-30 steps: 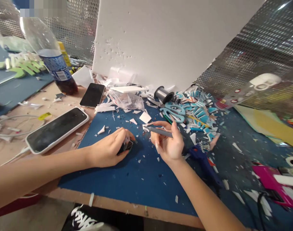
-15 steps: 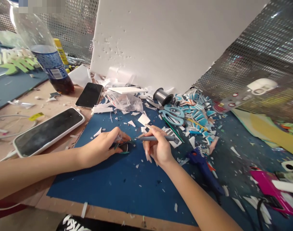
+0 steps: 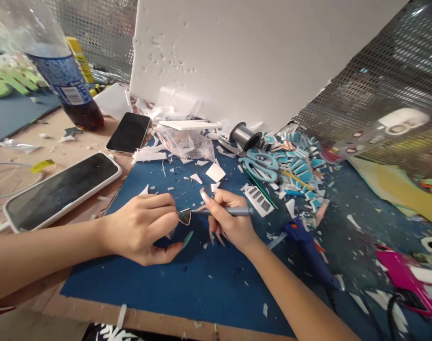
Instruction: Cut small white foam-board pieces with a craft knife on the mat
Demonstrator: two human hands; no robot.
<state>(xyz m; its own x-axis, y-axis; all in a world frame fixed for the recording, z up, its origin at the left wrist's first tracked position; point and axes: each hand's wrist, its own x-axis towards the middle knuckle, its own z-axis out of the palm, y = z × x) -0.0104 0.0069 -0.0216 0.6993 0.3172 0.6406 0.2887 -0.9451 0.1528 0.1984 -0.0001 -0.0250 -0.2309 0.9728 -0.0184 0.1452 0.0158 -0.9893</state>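
Small dark piece (image 3: 185,216), pale-edged, sits mid-frame, poking out from the curled fingers of the left hand (image 3: 143,227), which grasps it. Looks light, stiff, perhaps brittle: a gentle pinch at the edges should suit. Right hand (image 3: 235,222) grips a grey pen-like tool (image 3: 242,211), tip at the piece, contact unclear. Blue mat (image 3: 159,289) beneath, lower centre; scissors (image 3: 260,175) right of centre.

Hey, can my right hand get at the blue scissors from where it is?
Probably yes: the scissor handles lie uncovered just beyond the right hand. But it holds a grey tool, which it may need to put down first.
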